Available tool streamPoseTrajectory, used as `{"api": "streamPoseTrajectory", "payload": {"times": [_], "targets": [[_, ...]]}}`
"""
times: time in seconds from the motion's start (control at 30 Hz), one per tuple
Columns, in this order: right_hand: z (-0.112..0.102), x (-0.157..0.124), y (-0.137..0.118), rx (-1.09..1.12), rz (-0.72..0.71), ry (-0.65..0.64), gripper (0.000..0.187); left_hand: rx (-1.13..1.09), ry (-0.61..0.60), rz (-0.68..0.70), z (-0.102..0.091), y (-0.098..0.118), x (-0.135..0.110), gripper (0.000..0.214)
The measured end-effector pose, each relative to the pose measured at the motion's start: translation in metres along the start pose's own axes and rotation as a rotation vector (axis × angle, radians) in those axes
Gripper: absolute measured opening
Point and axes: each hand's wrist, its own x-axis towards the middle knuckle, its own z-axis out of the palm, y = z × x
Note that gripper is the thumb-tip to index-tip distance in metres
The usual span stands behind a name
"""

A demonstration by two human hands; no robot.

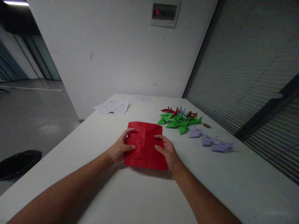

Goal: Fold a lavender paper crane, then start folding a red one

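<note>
A creased red sheet of paper (145,152) is held just above the white table, squarely in front of me. My left hand (122,145) grips its left edge, with the thumb and a finger on the upper face and the other fingers partly hidden. On the right edge, my right hand (168,154) holds the sheet in a similar way. Fold lines cross the paper, and its lower edge casts a shadow on the table. Beyond my right hand lies a heap of green folded paper cranes (178,119), mixed with red cranes (171,110) at the back.
Several lilac paper cranes (207,140) lie in a row to the right, near a small brown disc (206,126). Printed sheets (112,106) rest at the table's far left. A bin with a black liner (20,163) stands on the floor at left. Blinds (245,68) border the right side.
</note>
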Motion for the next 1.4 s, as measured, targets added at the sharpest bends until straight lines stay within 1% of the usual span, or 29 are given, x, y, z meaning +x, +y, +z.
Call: {"api": "streamPoseTrajectory", "payload": {"times": [0.1, 0.23, 0.33, 0.43, 0.57, 0.73, 0.83, 0.93, 1.07, 1.13, 1.23, 1.4], "targets": [[0.003, -0.005, -0.006, 0.02, -0.021, -0.075, 0.058, 0.002, 0.008, 0.02, -0.001, -0.001, 0.001, 0.072], [0.006, -0.011, -0.014, 0.051, 0.023, -0.165, 0.084, 0.007, 0.037, 0.02, -0.002, -0.001, 0.003, 0.067], [0.008, -0.013, -0.016, 0.071, 0.058, -0.201, 0.094, 0.001, 0.031, 0.006, -0.002, -0.001, 0.004, 0.068], [0.009, -0.013, -0.016, 0.117, 0.065, -0.232, 0.094, -0.017, -0.001, -0.016, -0.001, -0.001, 0.004, 0.07], [0.01, -0.013, -0.015, 0.13, 0.043, -0.23, 0.091, -0.029, -0.008, -0.031, 0.002, -0.001, 0.003, 0.068], [0.012, -0.014, -0.016, 0.113, 0.044, -0.175, 0.097, -0.009, 0.02, -0.036, 0.001, -0.003, 0.004, 0.066], [0.012, -0.012, -0.016, 0.13, 0.02, -0.14, 0.1, -0.012, 0.043, -0.022, 0.0, -0.004, 0.005, 0.066], [0.012, -0.009, -0.013, 0.148, -0.003, -0.137, 0.096, -0.015, 0.055, -0.027, -0.001, -0.004, 0.005, 0.065], [0.011, -0.006, -0.005, 0.142, -0.022, -0.116, 0.084, -0.031, 0.045, -0.026, 0.0, -0.002, 0.004, 0.065], [0.011, -0.005, 0.0, 0.143, -0.022, -0.111, 0.081, -0.032, 0.038, -0.021, 0.0, -0.002, 0.004, 0.065], [0.012, -0.004, 0.005, 0.162, -0.024, -0.118, 0.08, -0.035, 0.026, -0.025, 0.001, -0.003, 0.003, 0.065], [0.013, -0.003, 0.008, 0.172, -0.034, -0.109, 0.083, -0.065, -0.036, -0.058, 0.006, -0.007, 0.002, 0.066]]}}
